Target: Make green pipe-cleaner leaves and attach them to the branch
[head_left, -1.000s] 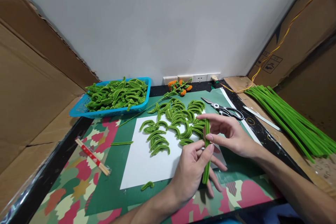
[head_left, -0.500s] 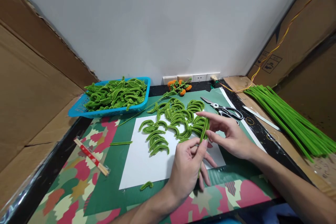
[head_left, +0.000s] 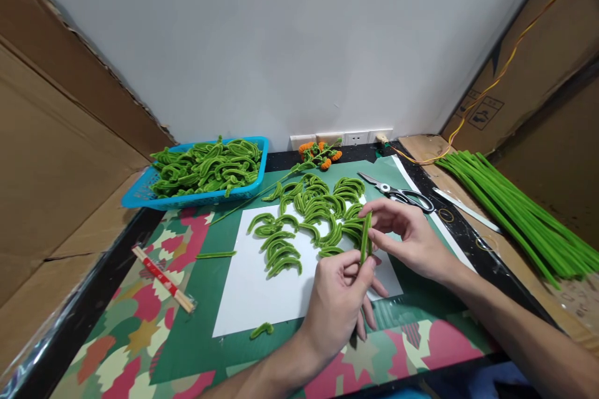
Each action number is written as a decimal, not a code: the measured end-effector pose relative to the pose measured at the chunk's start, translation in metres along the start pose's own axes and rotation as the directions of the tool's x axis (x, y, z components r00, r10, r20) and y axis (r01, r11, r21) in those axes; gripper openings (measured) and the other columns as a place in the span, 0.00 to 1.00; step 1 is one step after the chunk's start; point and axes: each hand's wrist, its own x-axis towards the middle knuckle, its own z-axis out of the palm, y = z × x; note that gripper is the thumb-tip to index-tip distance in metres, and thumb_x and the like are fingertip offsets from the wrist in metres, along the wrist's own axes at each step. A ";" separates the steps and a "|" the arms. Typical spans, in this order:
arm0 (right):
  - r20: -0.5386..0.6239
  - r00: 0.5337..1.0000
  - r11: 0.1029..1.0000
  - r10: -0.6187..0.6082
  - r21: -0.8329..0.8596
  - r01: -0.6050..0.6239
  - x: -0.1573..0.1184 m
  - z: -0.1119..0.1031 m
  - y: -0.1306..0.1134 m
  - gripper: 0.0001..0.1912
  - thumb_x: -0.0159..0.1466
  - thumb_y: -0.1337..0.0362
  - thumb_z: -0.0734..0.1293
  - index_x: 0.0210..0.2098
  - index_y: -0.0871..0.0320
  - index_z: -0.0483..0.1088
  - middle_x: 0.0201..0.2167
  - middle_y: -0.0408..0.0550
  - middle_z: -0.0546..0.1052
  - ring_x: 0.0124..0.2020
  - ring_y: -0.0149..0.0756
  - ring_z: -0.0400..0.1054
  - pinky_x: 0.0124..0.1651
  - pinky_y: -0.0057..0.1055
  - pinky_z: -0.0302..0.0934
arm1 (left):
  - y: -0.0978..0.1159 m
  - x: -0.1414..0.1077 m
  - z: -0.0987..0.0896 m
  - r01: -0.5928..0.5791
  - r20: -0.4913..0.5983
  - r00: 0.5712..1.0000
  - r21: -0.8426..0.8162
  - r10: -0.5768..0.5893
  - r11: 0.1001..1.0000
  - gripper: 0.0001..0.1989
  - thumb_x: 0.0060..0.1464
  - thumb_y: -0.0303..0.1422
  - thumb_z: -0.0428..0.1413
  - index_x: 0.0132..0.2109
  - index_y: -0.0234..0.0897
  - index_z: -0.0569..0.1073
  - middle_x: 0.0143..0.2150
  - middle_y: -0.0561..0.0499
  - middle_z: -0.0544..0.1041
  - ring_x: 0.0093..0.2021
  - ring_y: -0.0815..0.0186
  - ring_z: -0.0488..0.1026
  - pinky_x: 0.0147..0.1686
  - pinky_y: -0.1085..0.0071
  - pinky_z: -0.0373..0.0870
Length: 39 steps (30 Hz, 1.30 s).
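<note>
A short green fuzzy pipe cleaner (head_left: 365, 238), folded into a double strand, stands upright between my hands. My left hand (head_left: 340, 299) pinches its lower end between thumb and index finger. At the upper end, my right hand (head_left: 405, 238) grips it with thumb and fingertips. Below and beyond the hands lies a white sheet of paper (head_left: 253, 305). Many curved green pipe cleaner pieces (head_left: 283, 255) are spread over its upper part and past its far edge. One straight green piece (head_left: 215, 255) rests left of the paper, and a small bent piece (head_left: 261, 330) lies in front.
A blue basket (head_left: 196, 201) heaped with curved green pieces stands back left. Scissors (head_left: 397, 193) lie beyond my right hand. Orange pipe-cleaner flowers (head_left: 322, 154) rest near the wall. Wrapped chopsticks (head_left: 163, 278) lie left; a bundle of long green pipe cleaners (head_left: 515, 218) lies right.
The right fingers have closed in on the top of the folded pipe cleaner, and its lower end no longer hangs visibly below the left hand. Everything on the table looks the same.
</note>
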 end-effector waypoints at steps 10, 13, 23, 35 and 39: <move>-0.178 0.980 0.985 -0.090 -0.160 0.061 -0.003 0.001 0.004 0.11 0.66 0.64 0.74 0.48 0.57 0.81 0.30 0.45 0.83 0.29 0.33 0.76 0.35 0.28 0.72 | -0.006 -0.001 -0.001 -0.002 0.063 0.998 -0.013 0.003 1.000 0.25 0.66 0.53 0.57 0.35 0.34 0.70 0.39 0.40 0.85 0.14 0.70 0.75 0.08 0.80 0.62; -0.133 0.991 1.000 -0.009 0.015 0.011 0.000 0.000 0.004 0.13 0.66 0.63 0.75 0.50 0.56 0.80 0.28 0.42 0.80 0.26 0.31 0.73 0.33 0.27 0.70 | -0.006 0.000 -0.001 0.000 0.088 0.996 -0.087 0.008 0.996 0.25 0.67 0.54 0.57 0.38 0.34 0.70 0.39 0.40 0.86 0.14 0.69 0.75 0.08 0.80 0.63; 0.125 0.981 0.929 0.152 0.321 -0.185 0.004 0.001 0.008 0.15 0.60 0.56 0.82 0.34 0.58 0.79 0.24 0.41 0.77 0.20 0.27 0.67 0.26 0.26 0.63 | -0.004 0.003 -0.002 -0.016 0.154 0.987 -0.218 0.051 0.976 0.22 0.69 0.52 0.56 0.44 0.35 0.67 0.42 0.37 0.85 0.15 0.69 0.76 0.10 0.79 0.68; -0.038 0.986 0.948 0.165 0.282 -0.148 0.007 -0.004 0.003 0.18 0.55 0.54 0.84 0.31 0.58 0.77 0.26 0.42 0.78 0.24 0.29 0.71 0.29 0.26 0.68 | -0.013 0.009 -0.004 0.095 0.361 0.932 -0.315 0.027 0.944 0.21 0.71 0.52 0.52 0.55 0.39 0.64 0.38 0.43 0.84 0.20 0.61 0.81 0.14 0.73 0.76; -0.025 0.984 0.947 0.179 0.276 -0.165 0.007 -0.004 0.001 0.19 0.55 0.54 0.84 0.31 0.58 0.76 0.26 0.42 0.79 0.24 0.29 0.71 0.30 0.26 0.68 | -0.015 0.009 -0.005 0.124 0.394 0.919 -0.341 0.022 0.932 0.20 0.72 0.51 0.51 0.54 0.39 0.63 0.39 0.41 0.84 0.20 0.60 0.81 0.14 0.72 0.77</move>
